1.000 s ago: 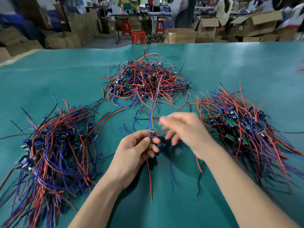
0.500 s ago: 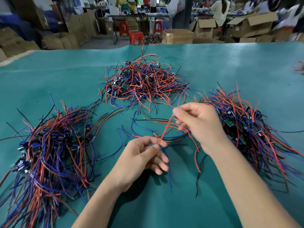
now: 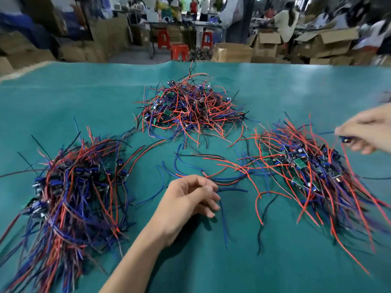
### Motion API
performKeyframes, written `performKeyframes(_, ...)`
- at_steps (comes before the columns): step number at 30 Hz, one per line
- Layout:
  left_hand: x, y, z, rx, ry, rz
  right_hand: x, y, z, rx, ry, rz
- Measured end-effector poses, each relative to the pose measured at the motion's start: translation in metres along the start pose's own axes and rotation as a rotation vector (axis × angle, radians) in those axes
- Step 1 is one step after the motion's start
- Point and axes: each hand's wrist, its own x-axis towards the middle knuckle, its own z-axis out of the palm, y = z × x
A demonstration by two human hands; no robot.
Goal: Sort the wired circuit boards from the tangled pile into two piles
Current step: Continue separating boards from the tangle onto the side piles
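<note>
A green-covered tabletop [image 3: 285, 85] is seen from above, with three heaps of wired circuit boards laid out on it. The tangled pile [image 3: 190, 111], a knot of red, blue and black leads with small green boards showing, is placed at twelve o'clock from the middle of the cloth. A sorted left pile [image 3: 69, 187] is spread at eight to nine o'clock, its wires combed roughly lengthwise. A sorted right pile [image 3: 313, 170] is found at three to four o'clock, with several green boards lying face up among its leads.

Between the three heaps, a few loose wires [image 3: 228, 166] in red, blue and black are strewn across the bare cloth.

The left hand [image 3: 188, 199] is rested at six o'clock, close to the centre, with its fingers loosely curled; a blue wire [image 3: 224, 216] runs out from beside the fingertips, but whether it is actually pinched cannot be told.

The right hand [image 3: 368, 130] is held at three o'clock, above the far edge of the right pile and partly cut off by the frame. Its grip is closed on a small dark circuit board [image 3: 345, 139], pinched between thumb and fingers, with red leads trailing down from it towards the pile; the hand is blurred.

Beyond the tabletop, cardboard boxes [image 3: 232, 52] and red stools [image 3: 179, 52] are visible at twelve o'clock.
</note>
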Motion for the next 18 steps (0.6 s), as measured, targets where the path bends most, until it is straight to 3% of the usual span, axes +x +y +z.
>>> performKeyframes(3, 0.001, 0.0, 0.001, -0.009, 0.02, 0.005, -0.001, 0.003, 0.013, -0.527, -0.157, -0.027)
performKeyframes(5, 0.001, 0.0, 0.0, -0.008, 0.022, -0.003, 0.007, -0.013, 0.024, -0.685, -0.052, -0.115)
performKeyframes(7, 0.002, 0.0, 0.0, -0.007, 0.022, -0.009, 0.018, -0.046, 0.038, -0.63, 0.042, -0.253)
performKeyframes(12, 0.004, 0.0, 0.0, -0.016, 0.008, -0.021, 0.052, -0.147, 0.114, -0.446, -0.185, -0.55)
performKeyframes(18, 0.004, 0.001, -0.001, -0.021, 0.0, -0.025, 0.105, -0.204, 0.194, -0.303, -0.272, -0.432)
